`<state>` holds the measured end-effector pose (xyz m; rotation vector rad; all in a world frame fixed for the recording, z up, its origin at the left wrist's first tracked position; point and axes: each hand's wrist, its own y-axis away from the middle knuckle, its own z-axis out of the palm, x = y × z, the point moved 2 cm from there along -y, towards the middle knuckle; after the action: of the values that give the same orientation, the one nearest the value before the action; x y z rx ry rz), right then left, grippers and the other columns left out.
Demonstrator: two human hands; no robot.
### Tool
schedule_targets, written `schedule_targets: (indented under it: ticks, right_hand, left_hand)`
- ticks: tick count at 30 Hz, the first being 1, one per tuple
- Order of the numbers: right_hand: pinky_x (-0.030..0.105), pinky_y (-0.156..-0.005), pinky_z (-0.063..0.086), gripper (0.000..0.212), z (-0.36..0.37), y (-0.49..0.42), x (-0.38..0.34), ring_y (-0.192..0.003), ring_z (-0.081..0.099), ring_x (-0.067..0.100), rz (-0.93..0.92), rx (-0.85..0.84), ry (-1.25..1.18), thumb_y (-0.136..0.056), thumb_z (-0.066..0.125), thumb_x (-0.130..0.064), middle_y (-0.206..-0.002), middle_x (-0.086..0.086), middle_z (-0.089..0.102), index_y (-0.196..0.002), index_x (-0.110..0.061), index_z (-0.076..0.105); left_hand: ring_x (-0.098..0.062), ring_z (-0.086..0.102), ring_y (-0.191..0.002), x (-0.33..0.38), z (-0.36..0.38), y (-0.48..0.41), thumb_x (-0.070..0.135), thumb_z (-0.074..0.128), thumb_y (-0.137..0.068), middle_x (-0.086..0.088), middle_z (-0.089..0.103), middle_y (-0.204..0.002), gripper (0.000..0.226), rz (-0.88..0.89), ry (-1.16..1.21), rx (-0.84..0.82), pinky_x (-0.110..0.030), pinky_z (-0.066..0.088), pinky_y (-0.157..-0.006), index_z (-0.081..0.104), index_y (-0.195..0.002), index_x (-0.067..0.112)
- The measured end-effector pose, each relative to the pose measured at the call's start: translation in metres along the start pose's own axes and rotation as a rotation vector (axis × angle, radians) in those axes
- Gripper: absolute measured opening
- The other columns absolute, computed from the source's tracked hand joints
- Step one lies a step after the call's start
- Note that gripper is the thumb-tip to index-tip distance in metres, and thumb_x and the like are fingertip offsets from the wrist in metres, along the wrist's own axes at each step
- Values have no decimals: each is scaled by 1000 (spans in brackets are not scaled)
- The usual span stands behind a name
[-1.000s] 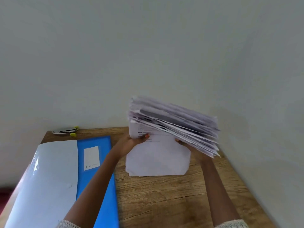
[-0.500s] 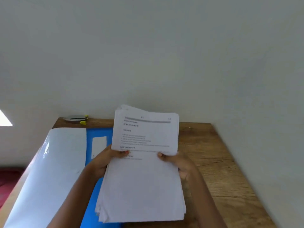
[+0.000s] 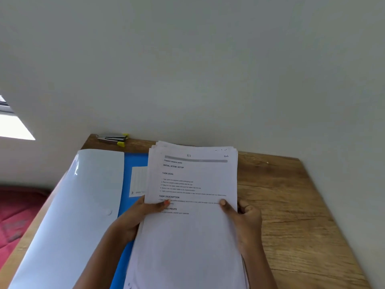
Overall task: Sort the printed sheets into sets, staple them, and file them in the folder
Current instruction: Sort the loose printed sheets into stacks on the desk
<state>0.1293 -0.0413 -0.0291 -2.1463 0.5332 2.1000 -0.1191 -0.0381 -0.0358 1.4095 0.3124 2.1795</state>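
A thick stack of printed sheets (image 3: pixel 191 236) fills the middle of the view, its top page showing headings and numbered lines. My left hand (image 3: pixel 135 215) grips the stack's left edge with the thumb on the top page. My right hand (image 3: pixel 243 220) grips the right edge, thumb on top and fingers curled underneath. The open blue folder (image 3: pixel 135 161) lies to the left, its pale clear cover (image 3: pixel 79 205) folded out and its right part hidden under the stack. A silver stapler (image 3: pixel 113 138) with yellow tips sits at the table's far left corner.
The wooden table (image 3: pixel 291 215) stands in a corner, with a plain wall along its far edge and another on the right. Bare wood shows to the right of the stack. A red fabric surface (image 3: pixel 14 215) lies beyond the table's left edge.
The stack, held tilted up over a sheet on the table one second ago, has come down flat and nearer to me. Both hands stay at its edges. The view has shifted slightly.
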Motion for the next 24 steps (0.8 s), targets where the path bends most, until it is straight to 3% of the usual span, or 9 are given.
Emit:
schedule_targets:
  ticks: [2,6,10,14,17,18,20,23,24]
  right_hand:
    - [29,-62,56,9,-1,-4,4,-69,70,19,-14,12,43,-74,79,-14,-75,4,75,-78,-8,74]
    - [35,-60,48,32,-6,-10,14,-62,62,24,-23,45,70,-78,74,-26,-70,17,71,-70,5,69]
    - [27,-59,46,30,-11,-15,21,-60,62,15,-7,25,59,-87,64,-21,-64,6,71,-61,-9,70]
    - [10,-41,34,58,-16,-23,24,-38,44,-3,27,-4,52,-90,59,-14,-39,-9,49,-33,-17,51]
    - [28,-65,55,34,-15,-32,35,-65,66,12,19,-38,61,-86,63,-37,-65,-1,69,-59,-17,70]
    - [40,-77,56,39,-13,-31,33,-80,69,22,1,-32,49,-79,67,-53,-81,6,73,-73,-15,74]
    - [43,-80,55,57,-10,-31,31,-89,69,29,-7,-24,39,-62,72,-69,-91,11,73,-83,-16,76]
    - [35,-74,57,30,-11,-31,25,-90,69,31,7,19,-40,-68,78,-38,-85,10,75,-88,-16,75]
    - [37,-74,58,38,-13,-32,24,-87,70,30,9,29,-34,-62,84,-39,-83,11,74,-92,-17,75]
  left_hand:
    - [-36,70,-96,-2,-3,-4,34,100,-22,-17,71,-109,106,1,-6,18,-45,60,-74,61,-119,13]
    - [-38,69,-98,-5,-5,-9,36,100,-22,-17,71,-109,109,-23,-10,40,-48,58,-78,61,-120,10]
    - [-35,72,-86,-5,-4,-8,39,99,-13,-18,73,-102,108,-37,27,64,-41,60,-63,64,-111,10]
    - [-33,73,-84,-2,-3,-9,52,95,-27,-17,73,-100,101,-52,34,106,-39,60,-63,64,-112,8]
    - [-33,73,-84,0,-2,-10,55,94,-19,-18,73,-100,106,-63,39,124,-37,60,-60,65,-110,8]
    - [-33,73,-84,1,-1,-9,55,94,-17,-18,73,-101,108,-68,27,126,-37,60,-60,65,-109,9]
    - [-33,73,-83,1,0,-9,51,90,-41,-18,73,-100,86,-68,36,127,-38,60,-60,64,-111,8]
    - [-31,73,-80,1,0,-8,38,67,-66,-16,74,-97,54,-66,39,163,-38,60,-61,63,-111,9]
    - [-31,73,-80,1,-1,-8,39,66,-65,-16,74,-98,54,-68,30,169,-38,60,-61,63,-110,10]
